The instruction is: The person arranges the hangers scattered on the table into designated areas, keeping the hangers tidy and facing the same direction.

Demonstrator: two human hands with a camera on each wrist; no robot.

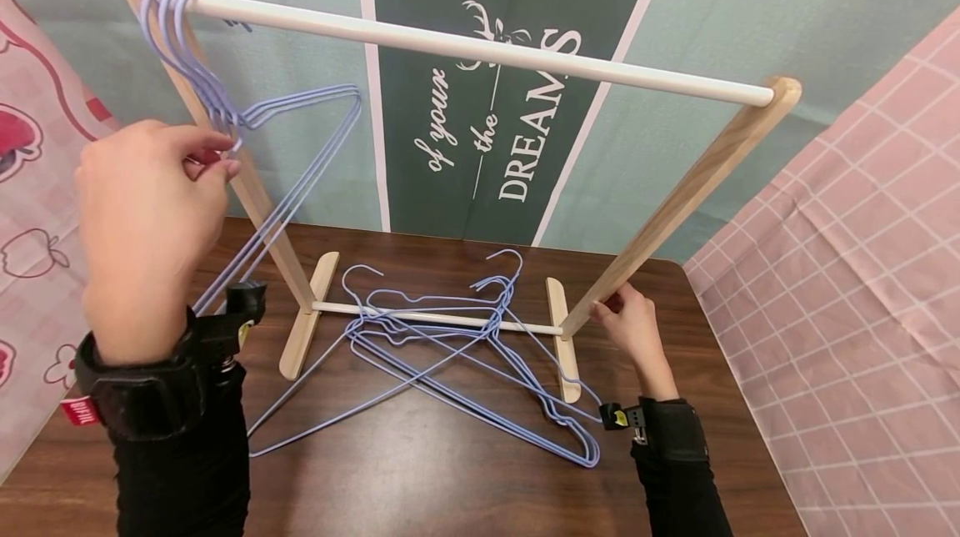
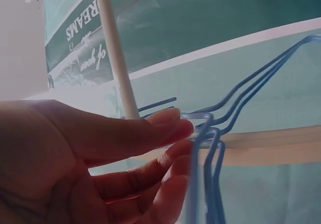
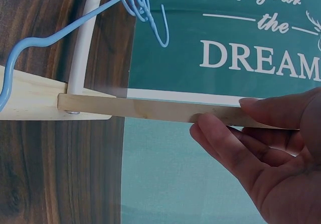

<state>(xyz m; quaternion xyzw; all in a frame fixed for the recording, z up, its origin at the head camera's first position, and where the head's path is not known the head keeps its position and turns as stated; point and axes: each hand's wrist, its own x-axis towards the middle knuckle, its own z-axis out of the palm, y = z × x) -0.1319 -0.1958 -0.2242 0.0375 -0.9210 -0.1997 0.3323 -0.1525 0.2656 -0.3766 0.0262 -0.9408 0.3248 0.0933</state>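
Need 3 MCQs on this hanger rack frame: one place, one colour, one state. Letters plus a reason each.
1. Where is the right hand?
A. on the top rail
B. on the rack's right wooden post, near its base
C. flat on the table

2. What colour are the hangers on the table?
A. red
B. light blue
C. black

3. What is the left hand doing?
A. pinching the hung hangers below their hooks
B. resting open on the table
C. gripping the lower crossbar

Answers:
1 B: its fingers grip the right post just above the foot.
2 B: the wire is pale blue.
3 A: its fingertips close on the wires hanging from the white rail.
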